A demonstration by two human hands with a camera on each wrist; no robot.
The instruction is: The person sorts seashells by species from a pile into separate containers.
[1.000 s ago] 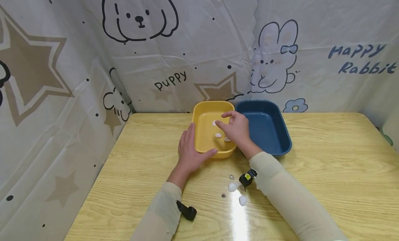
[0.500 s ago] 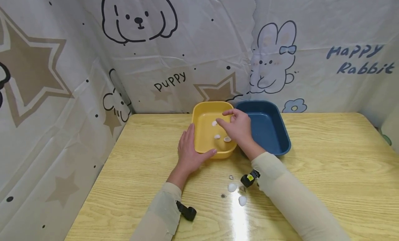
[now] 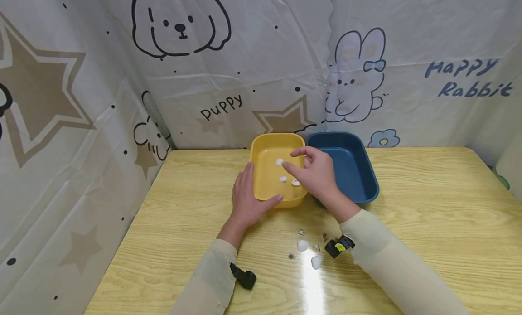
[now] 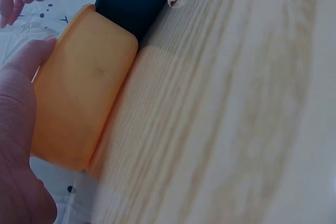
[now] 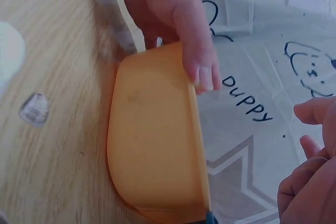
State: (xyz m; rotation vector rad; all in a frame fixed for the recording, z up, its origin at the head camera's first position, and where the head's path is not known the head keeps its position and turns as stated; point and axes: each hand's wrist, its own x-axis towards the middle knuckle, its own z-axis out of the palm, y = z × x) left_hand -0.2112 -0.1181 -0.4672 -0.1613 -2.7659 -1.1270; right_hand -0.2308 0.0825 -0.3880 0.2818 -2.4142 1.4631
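My left hand (image 3: 246, 199) rests against the near left corner of the yellow bin (image 3: 261, 145), its fingers straight along the outer side and the thumb (image 4: 32, 53) along the near rim. Over the bin's right part hovers my right hand (image 3: 317, 170), thumb and index finger apart with nothing between them, the other fingers bent. Inside the bin lie small white pieces that look like seashells: one (image 3: 279, 162) by the right thumb tip, a second (image 3: 283, 179) nearer, and a third (image 3: 296, 182) partly under the hand.
A dark blue bin (image 3: 369, 170) stands against the yellow one's right side. Several shells lie on the wooden table in front, including a white shell (image 3: 302, 245), another white shell (image 3: 316, 262) and a small striped shell (image 5: 34, 108). A printed cloth (image 3: 244, 34) hangs behind.
My right hand and forearm have shifted slightly to the right, the wrist swinging outward and uncovering a small brown piece on the table. The left hand stays on the yellow bin.
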